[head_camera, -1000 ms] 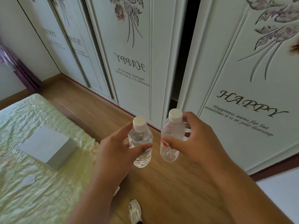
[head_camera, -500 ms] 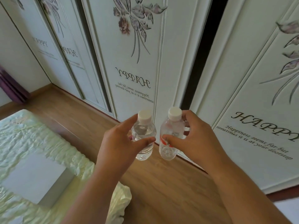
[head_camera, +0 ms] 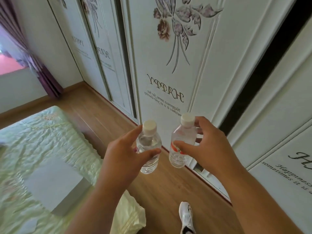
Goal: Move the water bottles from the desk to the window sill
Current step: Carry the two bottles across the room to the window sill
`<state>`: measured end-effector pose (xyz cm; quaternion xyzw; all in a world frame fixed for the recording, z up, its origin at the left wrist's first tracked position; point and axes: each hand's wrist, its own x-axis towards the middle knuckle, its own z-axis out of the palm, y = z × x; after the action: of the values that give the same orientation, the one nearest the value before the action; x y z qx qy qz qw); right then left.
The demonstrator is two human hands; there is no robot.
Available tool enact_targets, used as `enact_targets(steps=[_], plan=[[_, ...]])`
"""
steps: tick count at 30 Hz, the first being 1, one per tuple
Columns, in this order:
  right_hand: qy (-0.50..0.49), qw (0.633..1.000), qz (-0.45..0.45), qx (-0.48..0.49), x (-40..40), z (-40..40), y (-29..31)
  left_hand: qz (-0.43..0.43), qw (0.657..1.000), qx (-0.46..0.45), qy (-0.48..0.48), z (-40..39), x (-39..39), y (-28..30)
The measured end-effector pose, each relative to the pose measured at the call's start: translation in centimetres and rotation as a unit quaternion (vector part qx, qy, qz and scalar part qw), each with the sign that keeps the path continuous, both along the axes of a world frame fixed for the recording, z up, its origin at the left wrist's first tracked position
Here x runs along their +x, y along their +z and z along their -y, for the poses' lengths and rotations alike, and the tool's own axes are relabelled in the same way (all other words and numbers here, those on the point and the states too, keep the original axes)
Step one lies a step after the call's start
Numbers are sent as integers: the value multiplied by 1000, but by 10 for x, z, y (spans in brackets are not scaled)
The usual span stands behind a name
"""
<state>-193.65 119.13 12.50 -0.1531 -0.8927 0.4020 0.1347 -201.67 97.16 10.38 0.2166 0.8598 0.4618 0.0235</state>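
Note:
I carry two small clear water bottles with white caps, upright and side by side above the wooden floor. My left hand (head_camera: 123, 156) grips the left bottle (head_camera: 149, 142) around its middle. My right hand (head_camera: 207, 149) grips the right bottle (head_camera: 183, 135), which has a red label band, with fingers up near its cap. The bottles are a short gap apart. A window (head_camera: 7, 53) with a white ledge below it shows at the far left, behind a purple curtain (head_camera: 33, 58).
White sliding wardrobe doors (head_camera: 168, 65) with flower prints run along the right and ahead, with a dark gap (head_camera: 263, 68) between two of them. A bed with a pale green cover (head_camera: 42, 141) holds a grey box (head_camera: 54, 186) at left. My white shoe (head_camera: 185, 217) stands on the wooden floor.
The view has turned left along the wardrobe; the window and curtain have come into sight. Both hands keep the same hold on the bottles. My shoe has come back into view.

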Motion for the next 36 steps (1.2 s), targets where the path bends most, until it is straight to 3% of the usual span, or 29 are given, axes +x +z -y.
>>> enact_targets(steps=[19,29,36], plan=[[272,962,-28,18,-212,-103,8,-41,964,47,258,-106,-90,32],[341,940,-16,10,-265,-104,1,-36,953,18,300,-112,-120,28],[348,937,-8,29,-308,-93,0,-25,954,56,295,-101,-159,17]])
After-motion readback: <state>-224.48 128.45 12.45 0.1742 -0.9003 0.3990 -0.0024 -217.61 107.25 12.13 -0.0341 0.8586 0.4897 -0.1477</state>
